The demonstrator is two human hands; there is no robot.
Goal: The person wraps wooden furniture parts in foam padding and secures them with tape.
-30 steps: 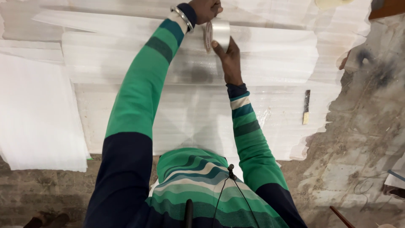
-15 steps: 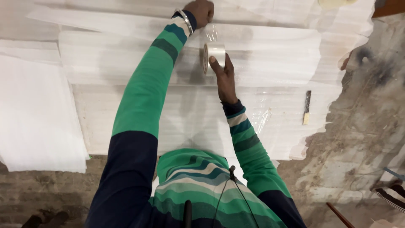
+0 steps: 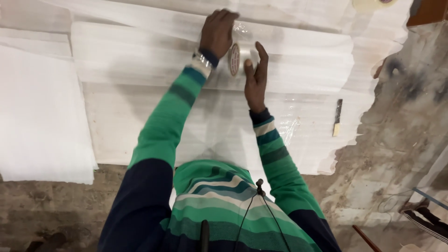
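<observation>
My left hand (image 3: 218, 32) lies palm down on the white foam sheets (image 3: 140, 56), pressing on the end of a clear tape strip (image 3: 242, 31). Just below and to its right, my right hand (image 3: 255, 79) grips a roll of clear tape (image 3: 237, 59) held on edge, thumb and fingers around it. The short strip runs from the roll up to my left hand. Both arms wear green striped sleeves with dark blue upper parts.
Layered white foam sheets cover most of the floor; a separate stack (image 3: 37, 116) lies at the left. A utility knife (image 3: 337, 117) rests on the foam at the right. Another tape roll (image 3: 371, 3) sits at the top right edge. Rough concrete floor (image 3: 396, 140) at right.
Both hands have come lower in view. My left hand has flattened onto the foam, and the tape roll in my right hand now sits close beside it.
</observation>
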